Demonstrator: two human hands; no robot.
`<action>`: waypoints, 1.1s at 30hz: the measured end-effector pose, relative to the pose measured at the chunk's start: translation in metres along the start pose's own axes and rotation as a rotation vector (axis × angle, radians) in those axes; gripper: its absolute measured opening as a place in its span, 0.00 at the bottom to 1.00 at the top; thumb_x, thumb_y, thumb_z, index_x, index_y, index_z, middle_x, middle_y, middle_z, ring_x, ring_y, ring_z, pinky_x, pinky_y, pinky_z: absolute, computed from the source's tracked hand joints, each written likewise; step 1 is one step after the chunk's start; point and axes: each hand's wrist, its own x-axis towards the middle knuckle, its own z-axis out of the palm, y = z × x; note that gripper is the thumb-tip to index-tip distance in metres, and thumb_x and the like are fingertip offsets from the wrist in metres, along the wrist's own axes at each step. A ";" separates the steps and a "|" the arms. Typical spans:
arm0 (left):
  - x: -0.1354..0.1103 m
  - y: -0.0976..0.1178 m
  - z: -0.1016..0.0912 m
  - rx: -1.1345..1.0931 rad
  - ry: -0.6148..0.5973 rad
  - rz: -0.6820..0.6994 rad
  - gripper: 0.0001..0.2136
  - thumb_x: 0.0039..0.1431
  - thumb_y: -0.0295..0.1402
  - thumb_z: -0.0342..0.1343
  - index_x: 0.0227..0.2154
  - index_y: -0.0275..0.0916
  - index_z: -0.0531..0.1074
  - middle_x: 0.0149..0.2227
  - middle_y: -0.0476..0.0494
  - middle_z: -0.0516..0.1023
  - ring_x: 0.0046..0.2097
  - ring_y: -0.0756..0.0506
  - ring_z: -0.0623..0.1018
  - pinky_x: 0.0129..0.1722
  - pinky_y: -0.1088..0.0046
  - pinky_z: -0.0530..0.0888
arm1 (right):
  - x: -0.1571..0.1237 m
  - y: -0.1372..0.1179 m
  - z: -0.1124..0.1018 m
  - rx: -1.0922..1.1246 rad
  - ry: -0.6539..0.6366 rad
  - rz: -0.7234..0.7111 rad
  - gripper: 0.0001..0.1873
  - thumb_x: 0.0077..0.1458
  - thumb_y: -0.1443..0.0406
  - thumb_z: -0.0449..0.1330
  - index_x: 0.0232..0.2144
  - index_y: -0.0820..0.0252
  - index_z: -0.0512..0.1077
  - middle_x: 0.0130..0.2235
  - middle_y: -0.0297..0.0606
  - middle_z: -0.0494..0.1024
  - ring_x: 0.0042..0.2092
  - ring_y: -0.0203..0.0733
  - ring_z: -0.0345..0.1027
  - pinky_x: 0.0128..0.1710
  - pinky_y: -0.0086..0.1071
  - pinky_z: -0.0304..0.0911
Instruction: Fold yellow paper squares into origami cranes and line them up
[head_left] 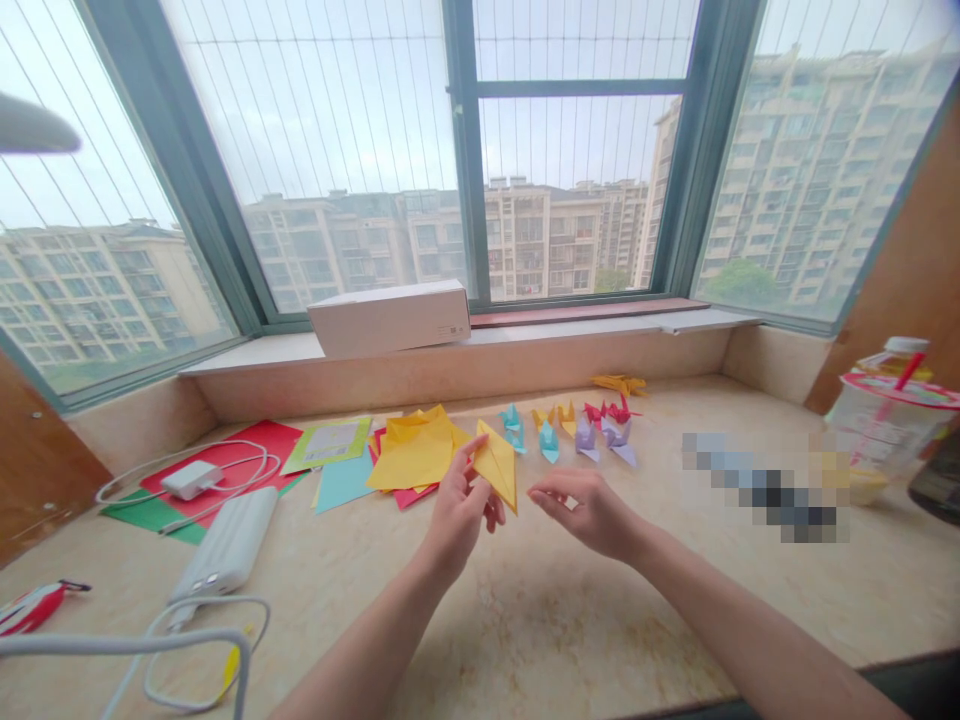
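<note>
My left hand (463, 502) grips a folded piece of yellow origami paper (498, 464), a pointed kite-like shape held up above the counter. The thumb and fingers pinch its left side. Just to the right, my right hand (585, 508) is apart from the paper, its thumb and forefinger pinched together; whether anything tiny sits between the fingertips cannot be made out. Beyond the hands stand several small folded paper cranes: blue ones (549, 442), purple ones (587, 440), red ones (609, 411) and yellow ones (565, 416).
Left of my hands lie yellow sheets (416, 452), a light blue sheet (346, 484) and a red sheet (259, 450). A white power bank (229, 540), a charger (192, 480) and cables spread nearer. A white box (390, 318) rests on the sill. At right stands a plastic cup (889, 425).
</note>
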 end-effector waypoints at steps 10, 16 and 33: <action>0.009 -0.009 -0.007 -0.021 -0.007 -0.115 0.26 0.54 0.32 0.53 0.57 0.38 0.58 0.27 0.52 0.72 0.19 0.53 0.69 0.17 0.80 0.63 | 0.000 -0.012 -0.006 -0.059 0.023 -0.076 0.09 0.63 0.65 0.57 0.33 0.57 0.76 0.31 0.35 0.80 0.33 0.39 0.72 0.41 0.35 0.60; 0.012 -0.008 -0.011 -0.030 0.060 -0.117 0.34 0.51 0.29 0.53 0.63 0.38 0.52 0.22 0.55 0.70 0.19 0.52 0.69 0.18 0.79 0.63 | 0.000 -0.011 -0.004 -0.078 0.030 -0.090 0.08 0.63 0.65 0.58 0.31 0.57 0.75 0.30 0.34 0.80 0.32 0.39 0.71 0.39 0.35 0.60; 0.012 -0.008 -0.012 0.024 0.043 -0.103 0.39 0.49 0.26 0.52 0.66 0.34 0.47 0.22 0.56 0.69 0.18 0.52 0.72 0.19 0.79 0.63 | 0.001 -0.001 0.000 -0.082 -0.009 -0.055 0.09 0.62 0.66 0.59 0.29 0.58 0.75 0.29 0.33 0.81 0.31 0.38 0.71 0.42 0.36 0.58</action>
